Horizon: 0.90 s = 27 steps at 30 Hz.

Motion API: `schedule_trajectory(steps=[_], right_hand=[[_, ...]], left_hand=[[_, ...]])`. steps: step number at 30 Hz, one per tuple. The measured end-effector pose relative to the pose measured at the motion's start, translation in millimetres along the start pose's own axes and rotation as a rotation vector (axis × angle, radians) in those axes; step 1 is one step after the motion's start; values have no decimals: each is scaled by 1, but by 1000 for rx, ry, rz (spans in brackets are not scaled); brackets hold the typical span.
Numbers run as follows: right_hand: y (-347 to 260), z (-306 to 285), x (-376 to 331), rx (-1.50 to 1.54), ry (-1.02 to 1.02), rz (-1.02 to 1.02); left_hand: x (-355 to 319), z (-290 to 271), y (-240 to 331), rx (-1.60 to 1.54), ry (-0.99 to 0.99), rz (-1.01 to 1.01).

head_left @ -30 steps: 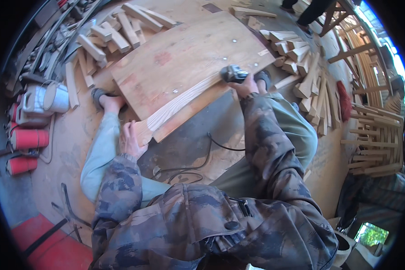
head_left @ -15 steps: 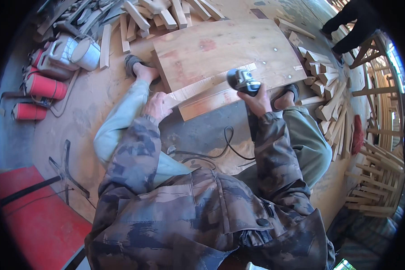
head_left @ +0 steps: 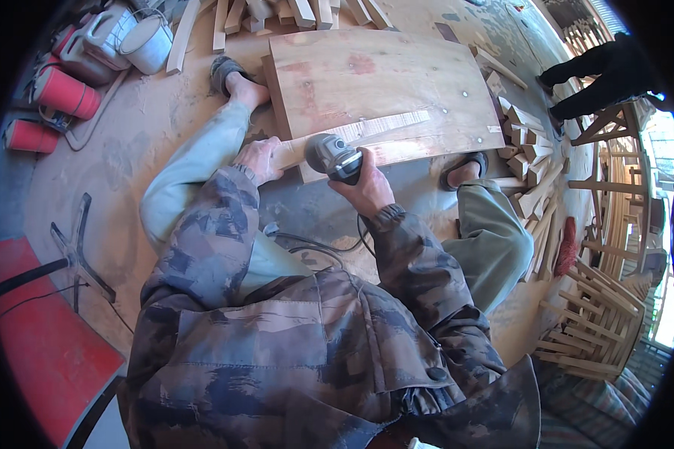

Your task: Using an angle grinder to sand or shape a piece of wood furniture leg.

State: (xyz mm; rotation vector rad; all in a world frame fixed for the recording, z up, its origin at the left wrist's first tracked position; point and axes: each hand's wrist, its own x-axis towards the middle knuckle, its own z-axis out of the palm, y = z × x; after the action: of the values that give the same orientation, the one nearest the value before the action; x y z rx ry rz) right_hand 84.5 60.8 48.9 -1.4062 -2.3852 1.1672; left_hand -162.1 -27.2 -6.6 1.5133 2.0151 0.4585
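Right hand (head_left: 365,188) grips grinder (head_left: 335,157) on strip (head_left: 352,138) running left-right; left hand (head_left: 258,159), fingers spread, pins its left end.

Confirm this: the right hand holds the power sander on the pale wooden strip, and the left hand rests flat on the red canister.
Not quite. In the head view the left hand presses on the near end of the pale wooden strip, not on a red canister, which lies away on the floor. The right hand does hold the power sander on the strip.
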Motion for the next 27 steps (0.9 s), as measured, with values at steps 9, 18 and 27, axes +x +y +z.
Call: schedule_trajectory(steps=[9, 18, 27], right_hand=[[1, -5, 5, -80, 12, 6], [12, -18, 12, -87, 99, 38], [-9, -2, 19, -79, 28, 11]], left_hand=[[-3, -6, -1, 31, 12, 59], [-2, -5, -3, 49, -28, 48], [2, -8, 4, 27, -31, 41]])
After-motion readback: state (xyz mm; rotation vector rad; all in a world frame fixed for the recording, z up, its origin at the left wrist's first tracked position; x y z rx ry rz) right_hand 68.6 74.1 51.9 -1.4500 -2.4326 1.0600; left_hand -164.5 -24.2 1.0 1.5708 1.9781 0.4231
